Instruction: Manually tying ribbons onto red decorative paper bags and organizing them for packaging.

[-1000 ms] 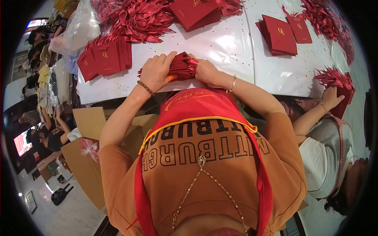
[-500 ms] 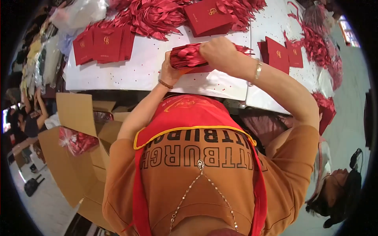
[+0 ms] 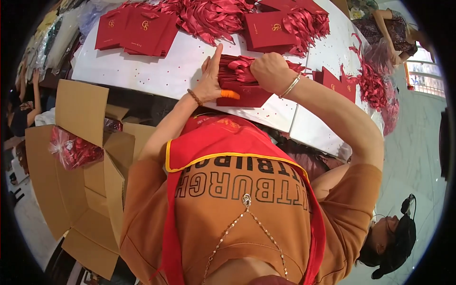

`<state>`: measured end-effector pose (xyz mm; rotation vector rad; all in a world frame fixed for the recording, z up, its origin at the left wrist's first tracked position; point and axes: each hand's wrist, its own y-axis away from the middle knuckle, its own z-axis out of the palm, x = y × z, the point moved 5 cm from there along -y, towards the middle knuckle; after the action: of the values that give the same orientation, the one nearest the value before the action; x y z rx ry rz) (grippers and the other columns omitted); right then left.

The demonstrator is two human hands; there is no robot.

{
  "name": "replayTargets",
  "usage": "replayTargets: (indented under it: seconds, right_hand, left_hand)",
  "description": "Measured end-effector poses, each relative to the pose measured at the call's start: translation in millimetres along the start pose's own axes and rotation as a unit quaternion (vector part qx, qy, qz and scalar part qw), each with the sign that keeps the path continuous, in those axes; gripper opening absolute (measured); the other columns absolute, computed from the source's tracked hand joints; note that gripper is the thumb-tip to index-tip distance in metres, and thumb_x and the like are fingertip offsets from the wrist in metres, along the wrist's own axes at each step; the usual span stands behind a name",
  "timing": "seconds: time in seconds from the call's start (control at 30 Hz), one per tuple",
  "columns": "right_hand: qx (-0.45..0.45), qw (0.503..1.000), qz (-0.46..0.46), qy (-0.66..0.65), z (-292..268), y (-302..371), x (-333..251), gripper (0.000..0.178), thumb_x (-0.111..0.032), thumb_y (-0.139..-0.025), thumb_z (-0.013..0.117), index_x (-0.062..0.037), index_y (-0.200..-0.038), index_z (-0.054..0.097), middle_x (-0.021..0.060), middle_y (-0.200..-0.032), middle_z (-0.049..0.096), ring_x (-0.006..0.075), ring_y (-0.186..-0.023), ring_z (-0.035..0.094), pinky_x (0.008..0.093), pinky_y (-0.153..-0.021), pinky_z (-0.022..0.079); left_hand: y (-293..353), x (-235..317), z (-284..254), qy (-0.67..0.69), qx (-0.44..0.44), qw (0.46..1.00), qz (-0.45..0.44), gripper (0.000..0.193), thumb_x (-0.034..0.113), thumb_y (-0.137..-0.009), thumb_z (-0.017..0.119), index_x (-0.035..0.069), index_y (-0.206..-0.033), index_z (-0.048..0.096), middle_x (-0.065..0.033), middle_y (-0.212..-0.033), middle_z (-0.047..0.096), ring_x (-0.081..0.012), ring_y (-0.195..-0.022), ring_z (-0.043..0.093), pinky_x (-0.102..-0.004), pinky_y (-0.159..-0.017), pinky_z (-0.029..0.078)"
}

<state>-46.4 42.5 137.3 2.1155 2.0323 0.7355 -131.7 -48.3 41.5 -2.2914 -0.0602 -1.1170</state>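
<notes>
A thick bundle of dark red paper gift bags [image 3: 249, 95] stands at the near edge of the white table, with glossy red ribbon handles [image 3: 236, 66] gathered along its top. My left hand [image 3: 209, 85] lies against the bundle's left side, its fingers stretched out and pointing away from me. Its thumb, in an orange cover, rests on the front bag. My right hand [image 3: 273, 72] is closed in a fist at the bundle's upper right, over the ribbons. Its fingertips are hidden, but ribbon shows on both sides of the fist.
Stacks of red bags [image 3: 149, 31] and a heap of red ribbons [image 3: 209, 19] cover the far side of the white table [image 3: 185, 66]. More bags [image 3: 332, 85] are at the right. An open cardboard box [image 3: 90, 190] stands left of me. Other people are near both sides.
My left hand has gone from gripping the bundle's end to lying with straight fingers along its side. The bundle has turned, so its front bag now shows. My right fist stays at the ribbons.
</notes>
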Motion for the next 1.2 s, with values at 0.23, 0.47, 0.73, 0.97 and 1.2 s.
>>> replayTargets:
  seconds: [0.23,0.47,0.73,0.97,1.2]
  right_hand:
    - [-0.037,0.999,0.035,0.009,1.8,-3.5,5.0,0.014,-0.014,-0.074,0.054,-0.0077,-0.077,0.067,0.0095,-0.078,0.065,0.0236,-0.073,0.065,0.0339,-0.060,0.050]
    - [0.001,0.999,0.054,0.002,-12.7,-1.3,16.1,0.014,-0.015,-0.072,0.054,-0.0068,-0.073,0.066,0.0113,-0.074,0.065,0.0249,-0.073,0.064,0.0353,-0.060,0.050]
    - [0.052,0.836,0.181,-0.516,22.9,16.9,41.4,0.044,-0.017,-0.076,0.063,-0.0011,-0.114,0.046,0.0121,-0.081,0.061,0.0164,-0.076,0.060,0.0308,-0.064,0.046]
    - [0.156,0.594,0.194,-0.765,97.6,20.3,24.1,0.052,-0.022,-0.073,0.064,0.0028,-0.115,0.046,0.0075,-0.079,0.058,0.0118,-0.058,0.053,0.0244,-0.053,0.043]
    - [0.119,0.811,0.178,-0.545,182.0,-6.4,-20.7,0.024,-0.023,-0.076,0.047,-0.0040,-0.088,0.055,0.0211,-0.079,0.061,0.0391,-0.076,0.058,0.0423,-0.069,0.046]
  left_hand:
    - [-7.5,-21.2,16.0,0.078,-0.024,0.996,0.029,0.129,0.033,-0.050,0.084,0.014,-0.140,-0.006,-0.0159,-0.137,0.029,-0.0358,-0.120,0.036,-0.0401,-0.100,0.032]
    - [-26.4,-17.3,3.3,0.156,-0.008,0.985,-0.076,0.064,0.019,-0.055,0.083,0.006,-0.108,0.048,-0.0102,-0.094,0.062,-0.0239,-0.085,0.061,-0.0320,-0.076,0.048]
    - [-58.1,53.2,-52.3,-0.149,0.014,0.980,0.129,0.036,0.009,-0.063,0.065,0.006,-0.096,0.051,-0.0097,-0.083,0.058,-0.0285,-0.075,0.057,-0.0365,-0.065,0.044]
    - [-67.6,72.3,-20.7,-0.289,-0.141,0.942,0.095,0.028,0.003,-0.063,0.058,0.007,-0.089,0.048,-0.0085,-0.078,0.055,-0.0269,-0.068,0.057,-0.0383,-0.061,0.041]
    - [-52.6,73.3,34.3,-0.364,-0.291,0.877,0.116,0.033,0.001,-0.062,0.059,0.006,-0.092,0.047,-0.0101,-0.080,0.055,-0.0283,-0.073,0.056,-0.0399,-0.066,0.039]
